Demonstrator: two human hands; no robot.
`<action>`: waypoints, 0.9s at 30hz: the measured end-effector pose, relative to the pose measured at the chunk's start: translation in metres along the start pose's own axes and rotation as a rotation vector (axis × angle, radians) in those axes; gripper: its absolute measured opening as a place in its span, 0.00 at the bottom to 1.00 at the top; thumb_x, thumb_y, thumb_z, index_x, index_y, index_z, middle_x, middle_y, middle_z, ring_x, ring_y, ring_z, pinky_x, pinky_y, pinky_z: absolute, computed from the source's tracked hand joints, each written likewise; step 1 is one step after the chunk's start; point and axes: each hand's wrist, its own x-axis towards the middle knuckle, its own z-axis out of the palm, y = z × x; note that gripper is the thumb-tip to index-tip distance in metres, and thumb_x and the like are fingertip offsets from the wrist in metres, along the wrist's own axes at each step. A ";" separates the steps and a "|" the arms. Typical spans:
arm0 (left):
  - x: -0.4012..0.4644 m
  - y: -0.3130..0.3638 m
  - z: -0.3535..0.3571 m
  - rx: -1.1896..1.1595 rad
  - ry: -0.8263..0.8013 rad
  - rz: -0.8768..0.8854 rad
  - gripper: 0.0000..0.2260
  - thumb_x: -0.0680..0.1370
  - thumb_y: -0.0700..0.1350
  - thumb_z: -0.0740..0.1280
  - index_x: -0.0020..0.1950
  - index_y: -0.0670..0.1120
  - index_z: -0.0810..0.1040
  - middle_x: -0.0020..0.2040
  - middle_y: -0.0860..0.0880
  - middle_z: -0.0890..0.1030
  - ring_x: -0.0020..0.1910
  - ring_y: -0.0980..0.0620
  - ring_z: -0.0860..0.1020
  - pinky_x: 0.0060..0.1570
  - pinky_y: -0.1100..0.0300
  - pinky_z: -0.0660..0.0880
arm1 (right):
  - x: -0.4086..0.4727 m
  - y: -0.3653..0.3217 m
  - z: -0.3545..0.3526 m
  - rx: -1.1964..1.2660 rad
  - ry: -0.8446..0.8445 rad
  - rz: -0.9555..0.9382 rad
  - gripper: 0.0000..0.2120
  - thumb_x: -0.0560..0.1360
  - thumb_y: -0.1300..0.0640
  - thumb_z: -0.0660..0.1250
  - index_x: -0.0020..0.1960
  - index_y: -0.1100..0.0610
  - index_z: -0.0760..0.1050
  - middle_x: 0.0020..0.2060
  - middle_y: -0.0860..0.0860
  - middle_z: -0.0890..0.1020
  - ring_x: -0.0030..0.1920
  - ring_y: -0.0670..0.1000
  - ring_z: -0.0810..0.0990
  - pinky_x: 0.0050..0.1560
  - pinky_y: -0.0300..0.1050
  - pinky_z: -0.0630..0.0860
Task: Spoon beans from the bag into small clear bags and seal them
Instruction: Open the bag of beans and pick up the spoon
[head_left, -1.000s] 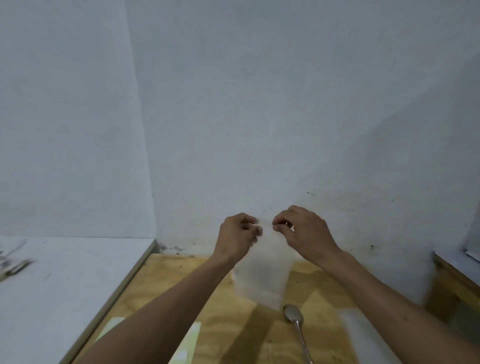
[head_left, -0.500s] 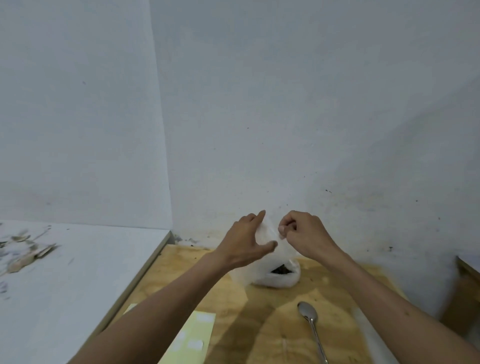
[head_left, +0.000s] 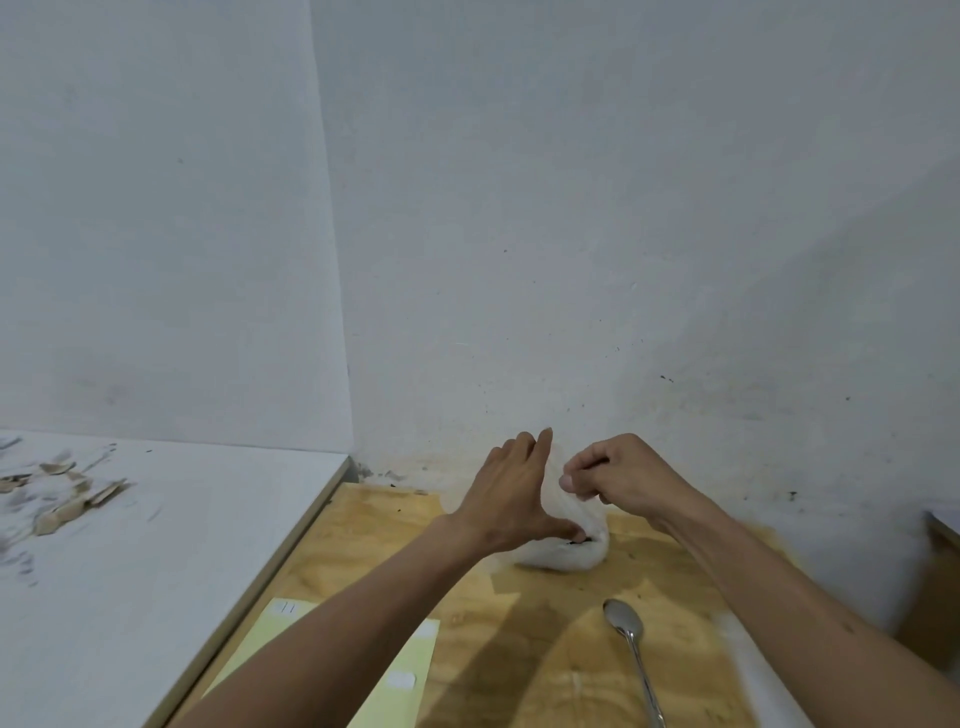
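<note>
A metal spoon lies bowl-up on the plywood below the right hand, its handle running toward the bottom edge. Below the left hand, partly covered by the left forearm, a pale yellow sheet with small white stickers lies flat. Far to the left of both hands, wood chips are scattered on a white board. At the right edge, beyond the right forearm, part of a wooden piece of furniture shows.

The small clear bag sits on the plywood between and just under the two hands, its bottom bulging, with something dark showing at its near side. The left hand stands edge-on against the bag's left side, fingers straight and pointing up, thumb stretched low across the bag's front. The right hand is curled, thumb and fingers pinching the bag's upper plastic; the hand hides the bag's mouth, so I cannot tell if it is sealed.

The plywood tabletop meets a plain white wall just beyond the hands, in a corner, with dark specks low on the wall.
</note>
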 end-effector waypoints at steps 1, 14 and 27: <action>0.000 -0.001 0.001 0.007 0.000 0.002 0.55 0.66 0.67 0.76 0.81 0.41 0.53 0.61 0.46 0.70 0.57 0.46 0.70 0.62 0.56 0.67 | 0.000 0.000 0.000 -0.002 0.006 -0.005 0.03 0.72 0.63 0.77 0.45 0.59 0.86 0.38 0.52 0.87 0.38 0.46 0.84 0.38 0.35 0.74; 0.013 -0.008 -0.028 -0.934 -0.101 -0.443 0.21 0.83 0.55 0.62 0.59 0.38 0.80 0.44 0.43 0.87 0.36 0.48 0.82 0.39 0.55 0.80 | -0.002 0.007 0.008 -0.274 0.126 -0.268 0.08 0.74 0.65 0.72 0.43 0.52 0.84 0.38 0.42 0.86 0.42 0.40 0.83 0.45 0.39 0.79; 0.025 -0.019 -0.025 -0.855 -0.095 -0.688 0.08 0.75 0.36 0.67 0.40 0.31 0.81 0.32 0.40 0.84 0.34 0.44 0.85 0.44 0.52 0.84 | -0.002 0.021 0.038 -0.532 0.231 -0.582 0.11 0.74 0.69 0.68 0.46 0.54 0.80 0.38 0.44 0.84 0.38 0.40 0.78 0.38 0.35 0.71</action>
